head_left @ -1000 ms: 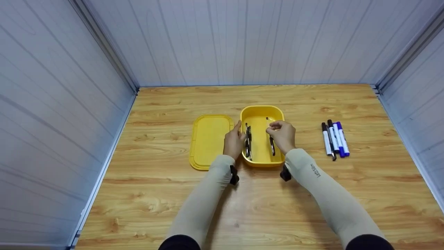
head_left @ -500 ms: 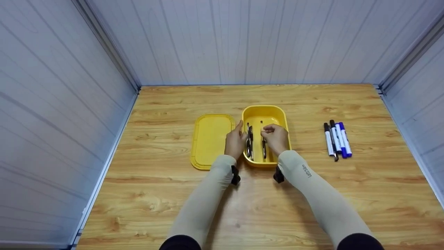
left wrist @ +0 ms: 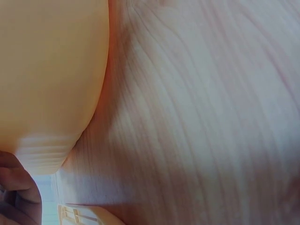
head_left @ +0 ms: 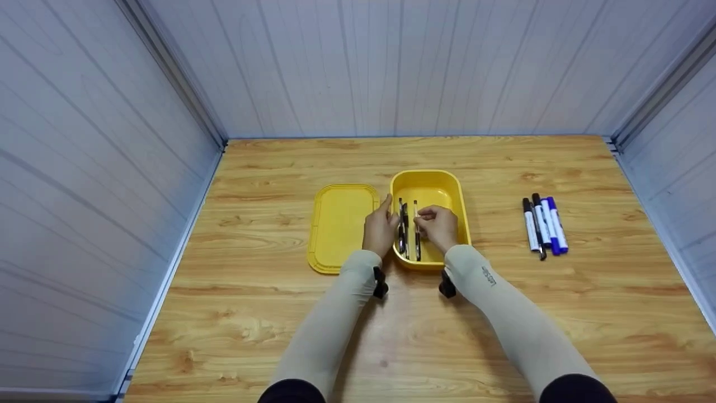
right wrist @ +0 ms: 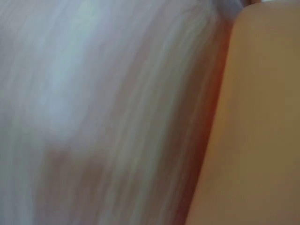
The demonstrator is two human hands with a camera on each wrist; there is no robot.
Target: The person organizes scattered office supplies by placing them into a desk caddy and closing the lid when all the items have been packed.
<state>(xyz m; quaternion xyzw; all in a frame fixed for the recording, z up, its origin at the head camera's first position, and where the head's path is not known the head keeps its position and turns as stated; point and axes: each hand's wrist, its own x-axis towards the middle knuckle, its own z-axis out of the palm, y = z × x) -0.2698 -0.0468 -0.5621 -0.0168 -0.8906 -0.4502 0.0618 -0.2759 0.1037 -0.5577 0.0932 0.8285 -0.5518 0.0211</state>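
A yellow plastic box (head_left: 428, 190) lies open in front of me. My left hand (head_left: 381, 229) holds its left wall, the thumb over the rim. In the left wrist view, bent fingers (left wrist: 21, 192) show by the box wall (left wrist: 51, 70). Inside, a few dark pens (head_left: 401, 238) lie lengthwise along the left side. My right hand (head_left: 439, 226) reaches into the box, pinching another pen (head_left: 418, 246) with a clear barrel and dark grip, just right of those pens and parallel to them. The right wrist view shows mostly the box wall (right wrist: 258, 117), with that hand hidden.
The flat yellow lid (head_left: 342, 229) lies left of the box, partly behind the left hand. Several black-capped and blue-capped markers (head_left: 545, 224), with a dark pen among them, lie to the right. White panels (head_left: 369, 67) enclose the wooden table (head_left: 240, 291) at back and sides.
My right hand has moved left inside the box, carrying its pen toward the others and setting it more nearly parallel to them. The left hand keeps its place on the box.
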